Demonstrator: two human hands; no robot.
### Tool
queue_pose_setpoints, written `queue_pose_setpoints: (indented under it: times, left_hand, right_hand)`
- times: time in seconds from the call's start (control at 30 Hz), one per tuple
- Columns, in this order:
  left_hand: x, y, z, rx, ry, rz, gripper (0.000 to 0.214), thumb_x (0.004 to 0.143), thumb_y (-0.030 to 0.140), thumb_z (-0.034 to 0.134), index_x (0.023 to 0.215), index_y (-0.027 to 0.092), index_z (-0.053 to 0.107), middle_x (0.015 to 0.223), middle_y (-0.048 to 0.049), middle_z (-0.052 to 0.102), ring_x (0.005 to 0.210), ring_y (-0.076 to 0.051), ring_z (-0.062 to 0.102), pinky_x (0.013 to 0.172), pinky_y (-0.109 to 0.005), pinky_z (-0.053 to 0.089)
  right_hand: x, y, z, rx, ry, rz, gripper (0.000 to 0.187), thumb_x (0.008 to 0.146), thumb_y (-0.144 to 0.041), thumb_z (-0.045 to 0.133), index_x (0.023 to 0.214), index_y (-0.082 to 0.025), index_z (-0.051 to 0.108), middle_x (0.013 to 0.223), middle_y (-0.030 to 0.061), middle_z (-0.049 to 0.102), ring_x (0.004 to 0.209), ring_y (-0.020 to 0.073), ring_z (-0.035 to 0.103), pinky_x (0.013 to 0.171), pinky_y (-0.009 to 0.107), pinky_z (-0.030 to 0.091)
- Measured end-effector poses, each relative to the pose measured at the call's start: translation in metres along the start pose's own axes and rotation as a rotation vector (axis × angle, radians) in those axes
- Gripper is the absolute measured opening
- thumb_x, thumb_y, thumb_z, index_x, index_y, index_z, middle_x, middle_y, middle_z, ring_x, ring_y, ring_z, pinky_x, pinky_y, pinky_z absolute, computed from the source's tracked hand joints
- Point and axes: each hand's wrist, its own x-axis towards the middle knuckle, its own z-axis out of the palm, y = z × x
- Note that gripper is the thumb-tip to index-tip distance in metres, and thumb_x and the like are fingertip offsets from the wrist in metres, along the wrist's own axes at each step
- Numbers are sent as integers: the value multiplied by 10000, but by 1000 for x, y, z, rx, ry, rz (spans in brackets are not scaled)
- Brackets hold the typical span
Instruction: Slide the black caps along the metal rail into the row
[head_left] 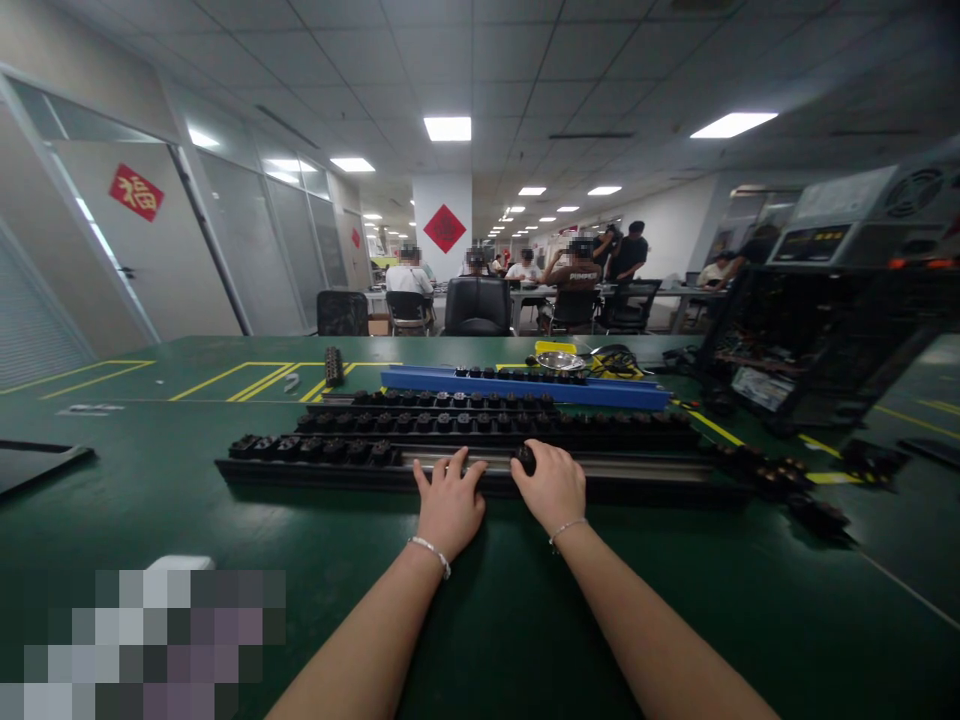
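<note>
A long black rail (645, 490) with a silvery channel lies across the green table in front of me. A row of round black sockets (322, 450) fills its left part. My left hand (450, 500) rests on the rail just right of that row, fingers spread and nothing visible in them. Further right, my right hand (553, 485) pinches a black socket (525, 460) over the channel; whether the piece touches the rail I cannot tell. Behind stand more black rails (495, 425) lined with similar sockets, and a blue rail (405, 380) holding several more.
Loose black sockets (772, 470) lie past the rail's right end. An open computer case (795, 330) stands at the right. A metal dish (560, 361) and cables (615, 360) lie at the back. A short strip of parts (334, 366) stands back left; a black tray (45, 465) is far left.
</note>
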Motion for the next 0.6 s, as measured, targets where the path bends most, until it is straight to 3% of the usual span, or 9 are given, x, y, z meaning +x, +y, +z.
queue_pose_setpoints:
  times: [0.6]
  left_hand:
    - [0, 1, -2, -4, 1, -11, 362, 777, 241, 499, 1123, 329, 565, 1389, -14, 442, 1195, -277, 415, 1048, -668, 100]
  right_hand:
    - [-1, 3, 1, 7, 12, 1, 335, 814, -351, 448, 1044, -180, 623, 1049, 84, 658, 1036, 216, 528, 906, 354, 315]
